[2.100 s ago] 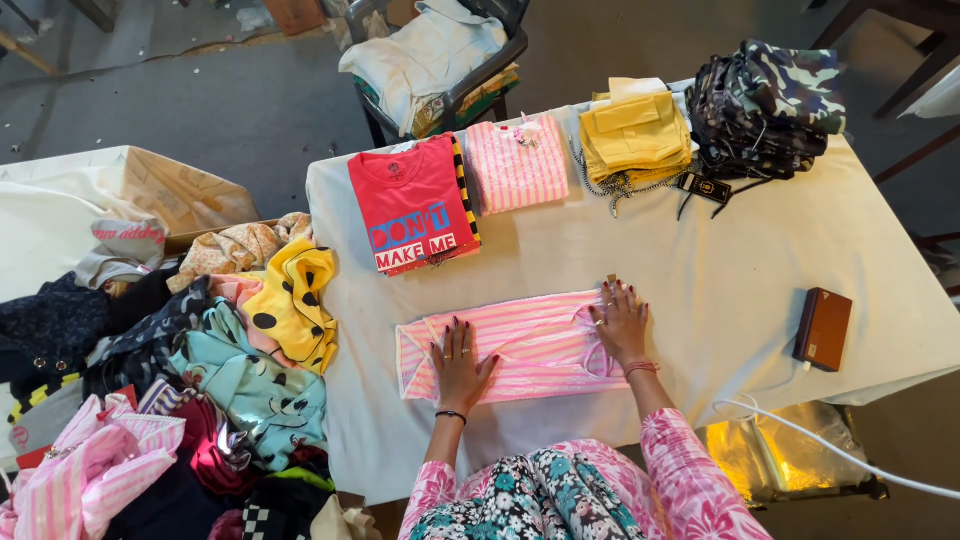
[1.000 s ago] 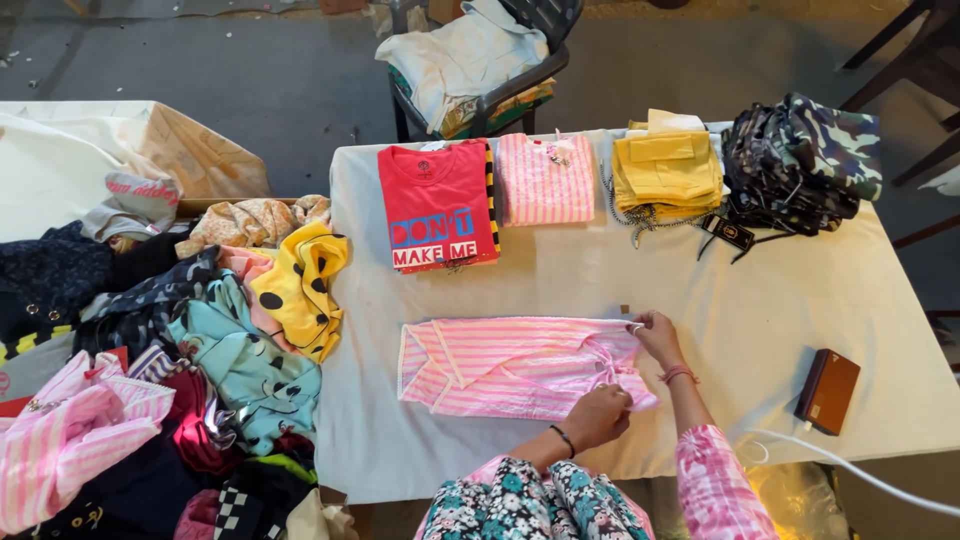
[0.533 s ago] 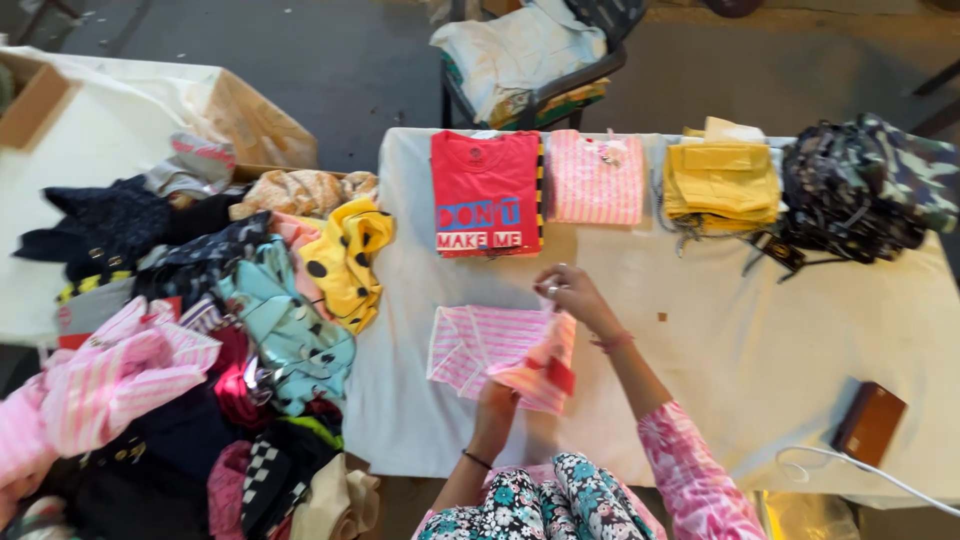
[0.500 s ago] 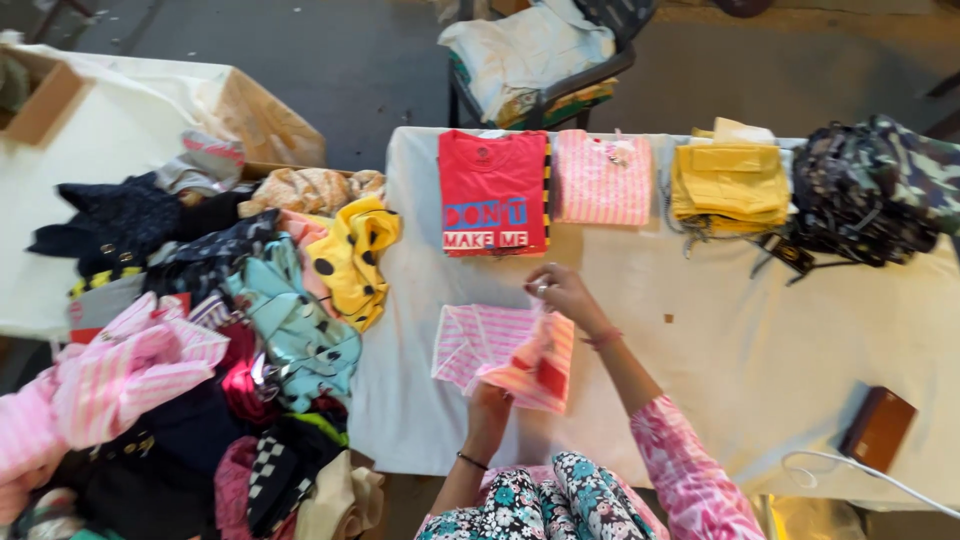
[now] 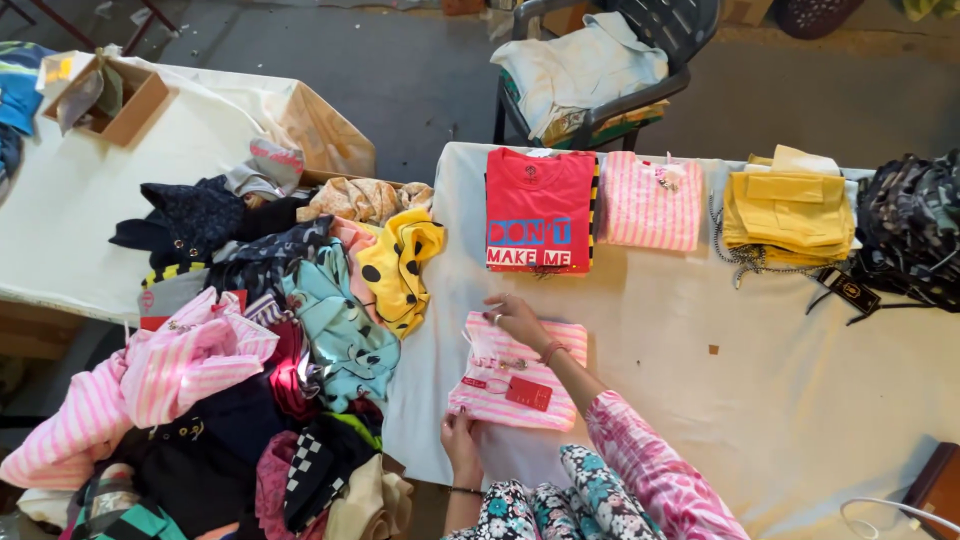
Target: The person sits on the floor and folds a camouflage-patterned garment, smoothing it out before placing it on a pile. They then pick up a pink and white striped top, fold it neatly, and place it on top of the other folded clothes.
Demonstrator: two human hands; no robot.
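A pink-and-white striped garment (image 5: 520, 375) lies folded into a small square near the front edge of the white-covered table (image 5: 700, 350), a red tag on top. My right hand (image 5: 518, 318) rests flat on its far left corner. At the near left corner my left hand (image 5: 461, 440) pinches the edge. Both arms reach over the table from below, the right one in a pink floral sleeve.
Folded stacks line the table's far edge: a red printed shirt (image 5: 540, 210), a pink striped stack (image 5: 653, 200), yellow garments (image 5: 790, 212), dark patterned clothes (image 5: 915, 235). A heap of mixed clothes (image 5: 260, 340) lies left. A chair (image 5: 600, 60) with white cloth stands behind. A brown wallet (image 5: 940, 485) is at right.
The striped garment lay spread wide; its right side has been folded over to the left, making a small square. Both hands shifted left with it, and the view swung left.
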